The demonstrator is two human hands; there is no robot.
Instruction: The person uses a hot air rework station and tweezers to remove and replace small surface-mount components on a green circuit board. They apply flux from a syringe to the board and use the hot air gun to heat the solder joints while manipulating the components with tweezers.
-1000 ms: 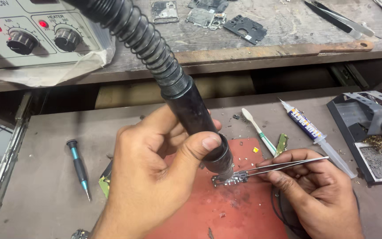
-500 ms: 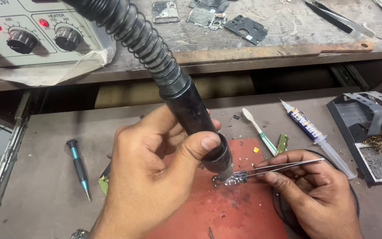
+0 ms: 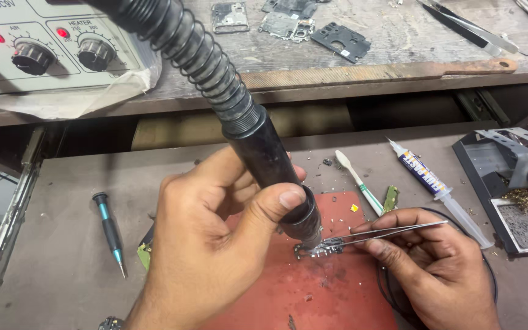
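On the red mat (image 3: pixel 337 293), just beside its upper middle, lies a small circuit board (image 3: pixel 320 249), a narrow strip whose long axis runs roughly left to right, tilted slightly upward toward the right. The left hand (image 3: pixel 215 244) is wrapped closed around the black handle of a hot-air wand (image 3: pixel 270 171), thumb pressed across the barrel's lower end. The wand's long axis slants from the upper left, where its ribbed hose (image 3: pixel 184 43) climbs out of view, down to the right, and its nozzle points down at the board, ending just above the board's left half; whether it touches cannot be told. The right hand (image 3: pixel 435 269) rests on the mat's right edge, fingers pinched shut on metal tweezers (image 3: pixel 392 233). The tweezers lie nearly level, long axis left to right, tips pointing left and meeting the board's right end.

Right of the mat's upper corner, a white-and-green toothbrush (image 3: pixel 357 180) lies on the drawer surface (image 3: pixel 62 256), head pointing up and left, and beyond it a syringe-style tube (image 3: pixel 438 189) points up and left as well. Left of the mat, well apart, a black-and-teal screwdriver (image 3: pixel 110 229) lies with its tip pointing down. Above the mat, on the upper bench, sits a grey control station (image 3: pixel 50 43) with two knobs and red lights lit.
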